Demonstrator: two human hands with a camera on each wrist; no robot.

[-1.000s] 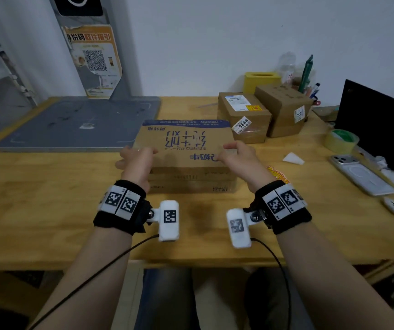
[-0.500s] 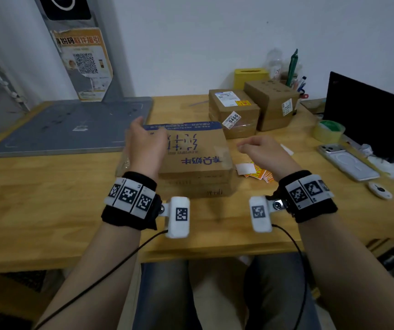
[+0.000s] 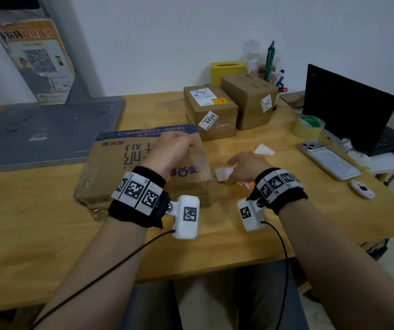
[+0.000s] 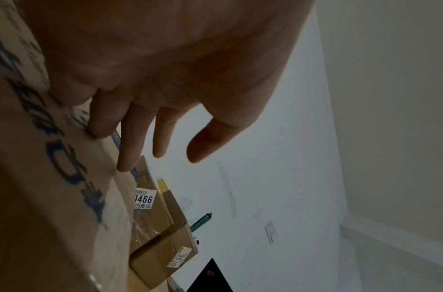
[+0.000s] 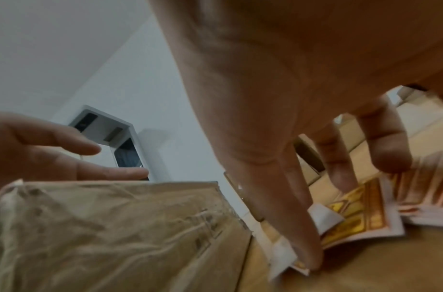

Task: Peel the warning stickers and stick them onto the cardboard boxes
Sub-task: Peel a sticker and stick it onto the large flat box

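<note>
Fetching a sticker: right hand (image 3: 244,166), fingers loose and gripping nothing, touches the stickers (image 5: 352,215) beside the box (image 3: 110,170); left hand (image 3: 169,151) relaxed above it. Next, pinch one free.

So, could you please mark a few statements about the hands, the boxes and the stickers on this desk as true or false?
1. The right hand reaches down onto the pile of warning stickers. True.
2. The left hand grips a roll of tape. False: it hangs open over the large cardboard box, and the tape roll sits untouched by the laptop.
3. A small box bears a label reading 9466. True.
4. The phone lies on top of the large cardboard box. False: it lies on the wooden desk, right of the stickers.
</note>
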